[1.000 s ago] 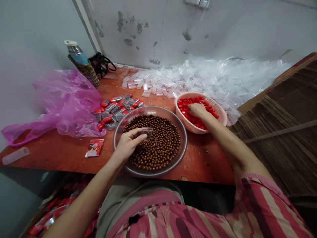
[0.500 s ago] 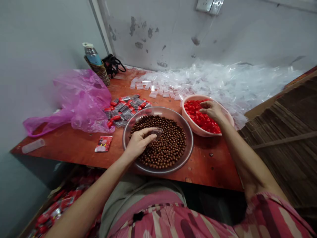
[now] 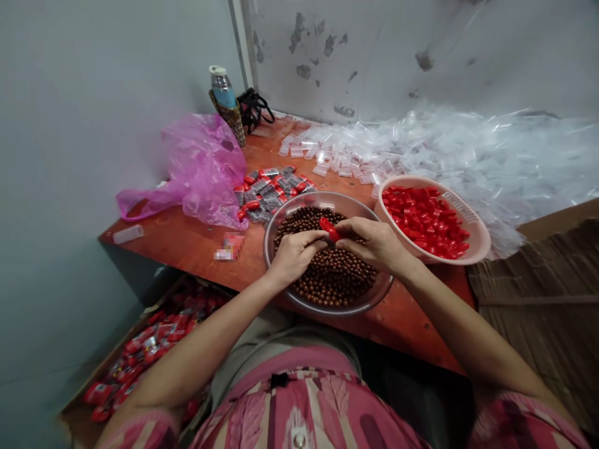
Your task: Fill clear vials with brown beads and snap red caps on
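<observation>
Over the wide bowl of round brown balls, my two hands meet. My left hand is closed on a small clear plastic container, now mostly covered by the fingers. In my right hand a red plastic cap is pinched between thumb and fingers, held against the container's end. Whether the cap is seated cannot be seen. The brown balls fill much of the bowl. Right of it stands a pink basket holding many red caps.
Clear plastic containers are heaped along the wall. Filled, red-capped containers lie behind the bowl, beside a pink plastic bag. A bottle stands in the corner. Below the table's left edge is a box of red packages; cardboard lies right.
My right hand has left the basket with a red cap and come across to my left hand over the bowl. The view has shifted, so the table appears farther right.
</observation>
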The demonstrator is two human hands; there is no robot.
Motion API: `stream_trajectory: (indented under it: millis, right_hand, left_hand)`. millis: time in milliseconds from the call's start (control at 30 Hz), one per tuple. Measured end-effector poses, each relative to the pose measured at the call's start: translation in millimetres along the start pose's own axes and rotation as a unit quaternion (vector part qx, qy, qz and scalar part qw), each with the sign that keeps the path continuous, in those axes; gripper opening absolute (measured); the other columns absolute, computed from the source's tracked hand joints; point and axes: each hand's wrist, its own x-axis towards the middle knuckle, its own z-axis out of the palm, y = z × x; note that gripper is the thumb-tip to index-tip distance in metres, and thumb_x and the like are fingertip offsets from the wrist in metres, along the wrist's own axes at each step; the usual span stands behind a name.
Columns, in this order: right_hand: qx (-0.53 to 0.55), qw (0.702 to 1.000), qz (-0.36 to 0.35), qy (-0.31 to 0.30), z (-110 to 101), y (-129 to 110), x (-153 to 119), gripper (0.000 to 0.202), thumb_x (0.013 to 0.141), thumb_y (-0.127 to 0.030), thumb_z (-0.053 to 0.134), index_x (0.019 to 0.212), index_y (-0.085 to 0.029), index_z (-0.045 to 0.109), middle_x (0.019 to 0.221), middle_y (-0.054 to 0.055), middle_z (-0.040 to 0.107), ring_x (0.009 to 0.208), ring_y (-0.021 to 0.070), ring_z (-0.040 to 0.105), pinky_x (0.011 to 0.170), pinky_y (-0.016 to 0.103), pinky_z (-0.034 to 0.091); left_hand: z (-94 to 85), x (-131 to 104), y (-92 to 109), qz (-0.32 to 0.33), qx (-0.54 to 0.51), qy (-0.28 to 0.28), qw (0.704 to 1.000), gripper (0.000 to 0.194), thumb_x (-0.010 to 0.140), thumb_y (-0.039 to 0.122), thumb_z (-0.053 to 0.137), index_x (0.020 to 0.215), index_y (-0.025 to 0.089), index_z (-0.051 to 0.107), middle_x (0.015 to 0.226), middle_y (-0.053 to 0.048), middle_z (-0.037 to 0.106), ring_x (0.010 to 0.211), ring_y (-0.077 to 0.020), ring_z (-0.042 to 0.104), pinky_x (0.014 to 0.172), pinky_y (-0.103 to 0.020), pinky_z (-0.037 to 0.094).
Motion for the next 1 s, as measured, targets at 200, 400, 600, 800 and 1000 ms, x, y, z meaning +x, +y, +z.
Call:
stream_trajectory:
  millis: [200,400,600,800,1000]
  right_hand:
    - [-0.062,0.997,-0.038,0.018,4.2,-9.2,-2.8,0.001,0.087,-0.019,0.057,0.086,-0.019,0.058,0.075,0.003,0.063,0.067,0.0154,0.059,0.06,0.025,0.046]
    - [-0.081,0.993,-0.075,0.03,16.1,-10.9,-1.6,0.01,0.088,-0.014,0.053,0.08,-0.02,0.054,0.072,0.003,0.059,0.065,0.0155,0.056,0.06,0.025,0.044]
    - [-0.025,0.997,-0.059,-0.043,5.3,4.0,0.8,0.007,0.086,-0.019,0.06,0.092,-0.019,0.059,0.084,0.004,0.068,0.078,0.0168,0.065,0.068,0.027,0.051]
    - [-0.196,0.955,-0.168,-0.148,-26.9,-18.4,19.2,0.062,0.087,-0.009,0.052,0.144,-0.031,0.039,0.153,0.002,0.039,0.145,0.0234,0.028,0.112,0.047,0.036]
    - [-0.218,0.96,-0.163,-0.072,-23.2,-12.5,25.5,0.04,0.094,-0.017,0.049,0.134,-0.019,0.051,0.132,0.012,0.061,0.123,0.0244,0.056,0.101,0.042,0.049]
  left_hand:
    - [1.9,-4.2,-2.3,0.096,0.082,0.026,0.992,0.025,0.085,0.014,0.052,0.096,0.021,0.073,0.095,-0.004,0.076,0.087,-0.0185,0.069,0.081,-0.028,0.051]
    - [-0.1,-9.9,-13.9,0.215,0.292,0.008,0.932,0.025,0.083,0.008,0.041,0.075,0.014,0.064,0.073,-0.011,0.068,0.07,-0.0195,0.065,0.067,-0.029,0.05]
    - [-0.3,-9.1,-10.8,0.205,0.245,-0.001,0.948,0.028,0.084,0.008,0.043,0.094,0.015,0.068,0.093,-0.011,0.073,0.086,-0.0215,0.069,0.078,-0.032,0.052]
    - [1.9,-3.6,-4.5,0.109,0.108,-0.033,0.988,0.022,0.087,0.022,0.054,0.085,0.018,0.075,0.085,-0.008,0.076,0.078,-0.0213,0.07,0.073,-0.03,0.05]
    - [-1.6,3.6,-11.3,-0.042,-0.092,0.046,0.994,0.019,0.078,0.03,0.067,0.09,0.02,0.078,0.091,-0.004,0.077,0.087,-0.0227,0.07,0.082,-0.032,0.052]
